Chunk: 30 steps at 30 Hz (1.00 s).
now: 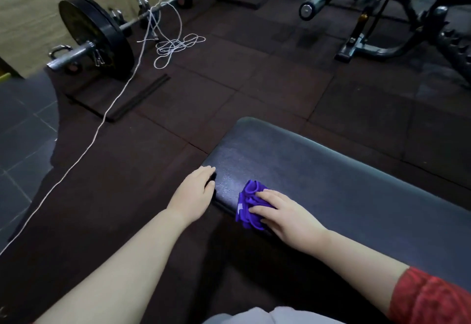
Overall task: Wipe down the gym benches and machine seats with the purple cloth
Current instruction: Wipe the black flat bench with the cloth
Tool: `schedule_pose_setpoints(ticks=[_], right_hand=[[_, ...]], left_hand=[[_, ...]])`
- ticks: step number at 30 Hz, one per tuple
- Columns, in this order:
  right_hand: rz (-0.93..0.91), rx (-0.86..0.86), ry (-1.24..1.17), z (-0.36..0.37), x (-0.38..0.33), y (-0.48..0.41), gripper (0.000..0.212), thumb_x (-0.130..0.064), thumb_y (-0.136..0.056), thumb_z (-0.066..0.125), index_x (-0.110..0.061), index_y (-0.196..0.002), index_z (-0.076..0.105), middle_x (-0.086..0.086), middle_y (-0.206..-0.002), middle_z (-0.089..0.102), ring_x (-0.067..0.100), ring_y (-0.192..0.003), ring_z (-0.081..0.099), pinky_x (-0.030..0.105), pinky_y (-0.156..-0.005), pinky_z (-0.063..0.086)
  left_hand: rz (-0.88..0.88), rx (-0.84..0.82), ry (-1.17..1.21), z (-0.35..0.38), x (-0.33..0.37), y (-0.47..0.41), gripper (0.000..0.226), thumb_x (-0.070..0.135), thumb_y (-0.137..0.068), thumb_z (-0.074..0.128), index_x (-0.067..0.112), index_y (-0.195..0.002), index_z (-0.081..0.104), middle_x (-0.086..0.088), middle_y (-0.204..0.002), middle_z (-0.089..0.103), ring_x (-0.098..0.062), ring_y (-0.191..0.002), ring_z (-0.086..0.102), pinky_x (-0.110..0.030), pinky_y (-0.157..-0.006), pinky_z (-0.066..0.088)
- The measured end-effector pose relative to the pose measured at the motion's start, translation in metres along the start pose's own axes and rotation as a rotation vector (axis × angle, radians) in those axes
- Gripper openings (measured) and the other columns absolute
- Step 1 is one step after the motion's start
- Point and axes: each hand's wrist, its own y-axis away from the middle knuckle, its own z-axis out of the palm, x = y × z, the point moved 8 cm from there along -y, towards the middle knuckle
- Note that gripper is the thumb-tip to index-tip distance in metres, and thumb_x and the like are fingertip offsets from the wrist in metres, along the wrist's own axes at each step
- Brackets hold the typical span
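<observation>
A flat black padded bench (331, 170) runs from the centre to the lower right. A crumpled purple cloth (248, 204) lies on the pad near its left end, close to the near edge. My right hand (285, 214) presses down on the cloth, fingers spread over it. My left hand (195, 195) grips the bench's left end, fingers curled over the edge. Part of the cloth is hidden under my right hand.
A loaded barbell (102, 35) lies on the dark rubber floor at the upper left, with a white rope (175, 46) coiled beside it and trailing to the lower left. An adjustable bench machine (382, 5) stands at the upper right. Kettlebells line the wall.
</observation>
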Motion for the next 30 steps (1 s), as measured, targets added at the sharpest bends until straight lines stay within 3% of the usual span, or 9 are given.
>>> schedule_pose_setpoints(ticks=[5, 10, 16, 23, 28, 30], right_hand=[[0.226, 0.171, 0.013, -0.022, 0.036, 0.044, 0.028, -0.024, -0.092, 0.058, -0.022, -0.119, 0.063, 0.008, -0.131, 0.054, 0.029, -0.121, 0.050, 0.035, -0.104, 0.040], [0.398, 0.255, 0.056, -0.036, 0.053, 0.085, 0.029, -0.016, -0.086, 0.066, -0.019, -0.116, 0.066, 0.009, -0.129, 0.055, 0.030, -0.118, 0.052, 0.029, -0.102, 0.036], [0.560, 0.309, 0.056, -0.048, 0.064, 0.151, 0.029, -0.016, -0.086, 0.066, -0.017, -0.115, 0.066, 0.009, -0.131, 0.054, 0.033, -0.116, 0.053, 0.035, -0.097, 0.042], [0.715, 0.416, 0.097, -0.062, 0.075, 0.229, 0.030, -0.020, -0.086, 0.065, -0.021, -0.116, 0.066, 0.009, -0.129, 0.055, 0.033, -0.117, 0.052, 0.042, -0.097, 0.046], [0.930, 0.566, 0.095, -0.061, 0.074, 0.251, 0.028, -0.020, -0.088, 0.060, -0.021, -0.115, 0.065, 0.007, -0.127, 0.053, 0.030, -0.117, 0.049, 0.035, -0.092, 0.042], [0.932, 0.610, 0.084, -0.057, 0.066, 0.228, 0.025, -0.018, -0.086, 0.060, -0.019, -0.110, 0.067, 0.009, -0.123, 0.054, 0.033, -0.110, 0.050, 0.034, -0.087, 0.043]], left_hand=[[0.114, -0.056, -0.099, 0.036, 0.036, -0.010, 0.045, 0.025, -0.099, 0.043, 0.019, -0.144, 0.042, 0.005, -0.152, 0.035, -0.010, -0.145, 0.018, -0.027, -0.117, 0.014], [0.186, -0.103, -0.244, 0.069, 0.071, 0.007, 0.051, 0.037, -0.098, 0.044, 0.018, -0.146, 0.038, 0.002, -0.155, 0.031, -0.017, -0.146, 0.017, -0.039, -0.118, 0.014], [0.157, -0.067, -0.364, 0.090, 0.087, 0.029, 0.066, 0.051, -0.096, 0.041, 0.015, -0.150, 0.027, -0.005, -0.158, 0.020, -0.024, -0.147, 0.010, -0.044, -0.118, 0.010], [0.200, 0.043, -0.328, 0.109, 0.103, 0.054, 0.059, 0.046, -0.096, 0.043, 0.016, -0.146, 0.036, -0.005, -0.155, 0.029, -0.025, -0.146, 0.016, -0.049, -0.117, 0.011], [0.266, 0.125, -0.269, 0.128, 0.112, 0.078, 0.053, 0.041, -0.097, 0.045, 0.015, -0.143, 0.042, -0.006, -0.152, 0.035, -0.025, -0.145, 0.020, -0.050, -0.117, 0.010], [0.283, 0.155, -0.216, 0.129, 0.110, 0.083, 0.050, 0.038, -0.098, 0.044, 0.014, -0.142, 0.043, -0.005, -0.151, 0.037, -0.024, -0.144, 0.022, -0.047, -0.117, 0.011]])
